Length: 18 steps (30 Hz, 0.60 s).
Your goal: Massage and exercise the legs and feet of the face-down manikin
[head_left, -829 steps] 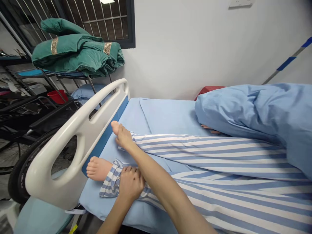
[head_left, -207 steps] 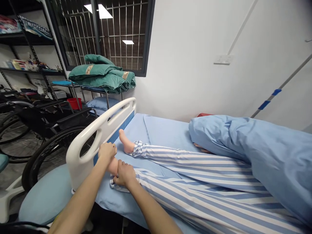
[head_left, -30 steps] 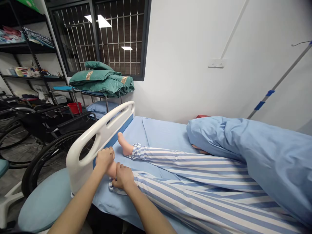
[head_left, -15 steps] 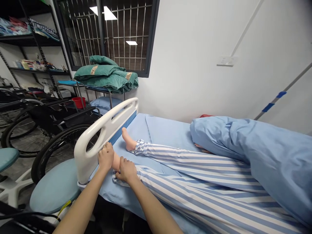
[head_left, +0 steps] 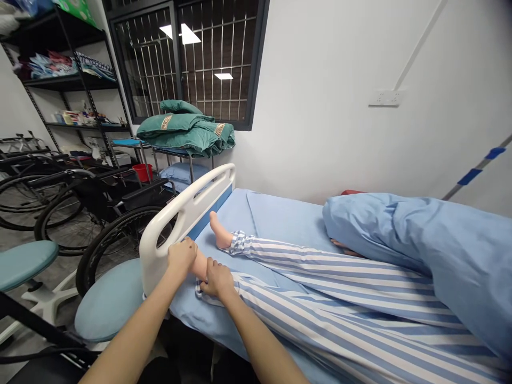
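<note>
On the bed lie two legs in blue-and-white striped trousers. Whether they belong to a person or a manikin I cannot tell. My left hand is closed over the toe end of the near foot, beside the footboard. My right hand wraps round the ankle of that same leg, just at the trouser cuff. The far foot rests on the sheet with its toes up, touched by neither hand. A light-blue quilt covers the upper part of the body.
A white footboard stands left of my left hand. Round stools and wheelchairs crowd the floor on the left. Folded green quilts lie on a stand under the barred window. A wall borders the bed's far side.
My view has turned a little left, so everything sits farther right in the picture. Both hands keep their hold, and slightly more of the near foot shows between them.
</note>
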Each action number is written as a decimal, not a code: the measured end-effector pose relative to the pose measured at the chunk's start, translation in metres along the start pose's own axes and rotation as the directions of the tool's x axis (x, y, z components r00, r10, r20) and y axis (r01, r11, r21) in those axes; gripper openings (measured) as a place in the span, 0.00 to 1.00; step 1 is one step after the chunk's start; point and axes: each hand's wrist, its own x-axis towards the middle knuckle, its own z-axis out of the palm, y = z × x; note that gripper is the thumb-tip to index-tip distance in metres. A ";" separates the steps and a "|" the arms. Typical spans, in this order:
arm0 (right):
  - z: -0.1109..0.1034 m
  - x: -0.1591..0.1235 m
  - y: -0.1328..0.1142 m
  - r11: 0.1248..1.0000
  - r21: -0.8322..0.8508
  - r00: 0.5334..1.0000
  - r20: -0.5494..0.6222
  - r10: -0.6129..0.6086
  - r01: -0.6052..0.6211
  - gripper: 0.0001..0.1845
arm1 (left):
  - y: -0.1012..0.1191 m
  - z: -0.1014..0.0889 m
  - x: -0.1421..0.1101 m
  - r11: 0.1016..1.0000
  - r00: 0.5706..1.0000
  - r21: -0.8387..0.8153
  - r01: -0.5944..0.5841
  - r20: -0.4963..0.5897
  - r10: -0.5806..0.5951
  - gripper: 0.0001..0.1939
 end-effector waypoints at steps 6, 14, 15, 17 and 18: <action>0.003 0.000 0.002 1.000 0.008 1.000 -0.005 -0.004 0.005 0.27 | 0.013 -0.014 0.022 0.994 0.985 0.058 -0.090 0.151 0.081 0.18; 0.008 0.004 0.006 1.000 0.016 1.000 0.003 -0.003 0.003 0.28 | 0.031 0.002 0.032 0.991 0.975 0.092 -0.097 0.211 0.076 0.16; 0.009 0.005 0.006 1.000 0.012 1.000 0.002 -0.002 0.002 0.28 | 0.032 0.004 0.031 0.991 0.976 0.080 -0.106 0.201 0.088 0.17; 0.010 0.006 0.007 1.000 0.007 1.000 0.002 0.004 -0.004 0.28 | 0.033 0.009 0.029 0.991 0.978 0.059 -0.122 0.176 0.110 0.19; 0.010 0.006 0.007 1.000 0.006 1.000 0.002 0.007 -0.007 0.28 | 0.032 0.012 0.028 0.990 0.981 0.048 -0.129 0.154 0.120 0.20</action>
